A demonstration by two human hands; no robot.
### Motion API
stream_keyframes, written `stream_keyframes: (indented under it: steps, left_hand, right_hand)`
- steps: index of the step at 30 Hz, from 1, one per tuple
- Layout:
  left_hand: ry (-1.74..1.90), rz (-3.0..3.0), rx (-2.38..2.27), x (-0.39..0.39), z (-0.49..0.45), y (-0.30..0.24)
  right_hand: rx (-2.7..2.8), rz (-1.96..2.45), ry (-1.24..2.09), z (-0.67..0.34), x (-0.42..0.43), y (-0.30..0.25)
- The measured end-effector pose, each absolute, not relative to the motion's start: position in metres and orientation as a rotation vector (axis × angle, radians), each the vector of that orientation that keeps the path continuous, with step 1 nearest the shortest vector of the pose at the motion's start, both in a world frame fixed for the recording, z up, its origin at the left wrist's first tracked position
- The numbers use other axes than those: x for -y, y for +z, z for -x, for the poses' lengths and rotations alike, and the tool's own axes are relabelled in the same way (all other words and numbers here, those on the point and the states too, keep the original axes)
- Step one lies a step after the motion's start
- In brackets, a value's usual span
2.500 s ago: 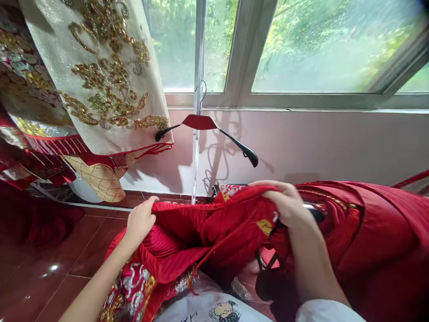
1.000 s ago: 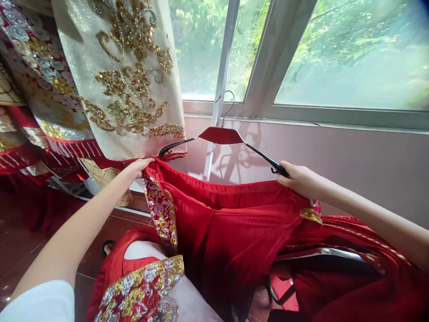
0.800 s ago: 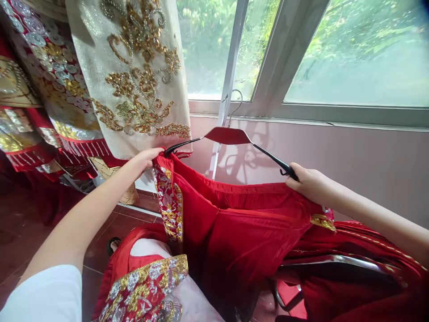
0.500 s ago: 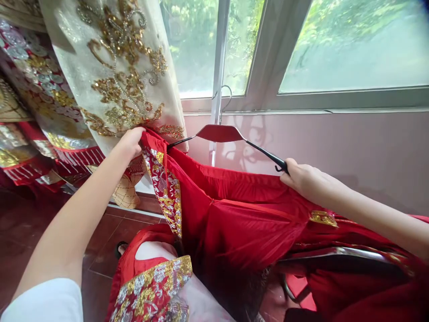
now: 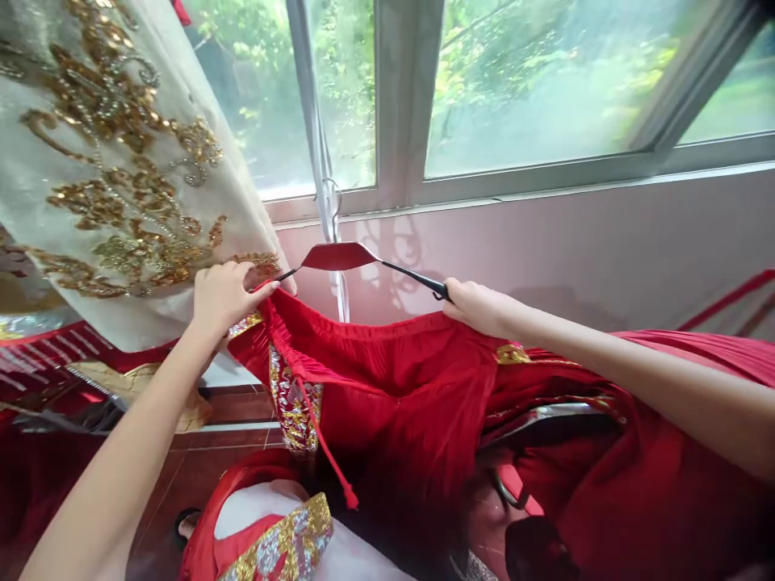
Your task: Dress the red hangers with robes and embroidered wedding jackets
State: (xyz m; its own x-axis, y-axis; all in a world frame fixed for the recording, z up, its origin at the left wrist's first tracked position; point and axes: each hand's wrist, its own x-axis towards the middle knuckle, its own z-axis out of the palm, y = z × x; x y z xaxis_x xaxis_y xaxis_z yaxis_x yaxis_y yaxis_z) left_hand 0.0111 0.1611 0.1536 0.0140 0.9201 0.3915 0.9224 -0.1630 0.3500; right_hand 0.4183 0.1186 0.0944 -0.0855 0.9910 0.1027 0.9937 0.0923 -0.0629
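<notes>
**Red satin garment [image 5: 387, 387] stretched between your hands beneath a black hanger [image 5: 337, 257]**

You hold the garment up in the air in front of you, its gathered top edge pulled out wide between your two hands. A panel of gold-and-silver embroidered trim [image 5: 294, 399] runs down from the top edge near your left hand, and a thin red cord [image 5: 324, 444] with a small tassel hangs over the front. Your left hand [image 5: 224, 298] is closed on the left end of that edge, with the fingers just touching a cream garment with gold sequin embroidery [image 5: 121, 186]. Your right hand [image 5: 478, 308] grips the right end, right beside the hanger's curved black arm. The hanger has a red padded centre and hangs level just above the garment, its left arm tip close to your left hand. Its wire hook [image 5: 332, 202] sits on a pale vertical strip in front of the window [image 5: 545, 89]. Behind it is a pink wall [image 5: 545, 250]. Below lie a dark red tile floor [image 5: 199, 460] and, to your right, a mass of draped red cloth [image 5: 654, 476] over a chrome rail [image 5: 545, 420].
</notes>
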Motion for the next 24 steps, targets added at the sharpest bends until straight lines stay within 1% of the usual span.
stream_keyframes:
  steps: [2, 4, 6, 8, 12, 15, 18, 20, 21, 24]
  left_hand:
    - [-0.748, 2.254, 1.775, -0.18, -0.015, 0.158]
    - [-0.644, 2.372, 1.651, -0.197, -0.02, 0.155]
    - [-0.579, 2.385, 1.658, -0.209, -0.021, 0.144]
    - [-0.59, 2.279, 1.678, -0.217, -0.017, 0.132]
    - [-0.579, 2.223, 1.611, -0.219, -0.005, 0.124]
    - [-0.534, 2.236, 1.615, -0.21, -0.007, 0.132]
    - [-0.484, 2.23, 1.636, -0.199, -0.016, 0.141]
    - [-0.45, 2.238, 1.667, -0.193, -0.024, 0.142]
    - [-0.44, 2.242, 1.685, -0.191, -0.027, 0.142]
    - [-0.456, 2.251, 1.726, -0.189, -0.033, 0.135]
  right_hand:
    - [2.218, 2.047, -0.007, -0.416, -0.117, 0.099]
    - [2.193, 2.049, 0.01, -0.412, -0.115, 0.106]
    - [2.168, 2.032, 0.059, -0.409, -0.112, 0.113]
    - [2.144, 1.979, 0.143, -0.41, -0.109, 0.119]
    - [2.224, 1.731, 0.367, -0.418, -0.104, 0.127]
    - [2.293, 1.664, 0.634, -0.43, -0.102, 0.135]
    - [2.211, 1.774, 1.072, -0.446, -0.114, 0.144]
    - [2.134, 1.816, 1.264, -0.456, -0.132, 0.15]
    - [2.103, 1.851, 1.272, -0.461, -0.143, 0.154]
    - [2.019, 1.991, 1.096, -0.469, -0.18, 0.167]
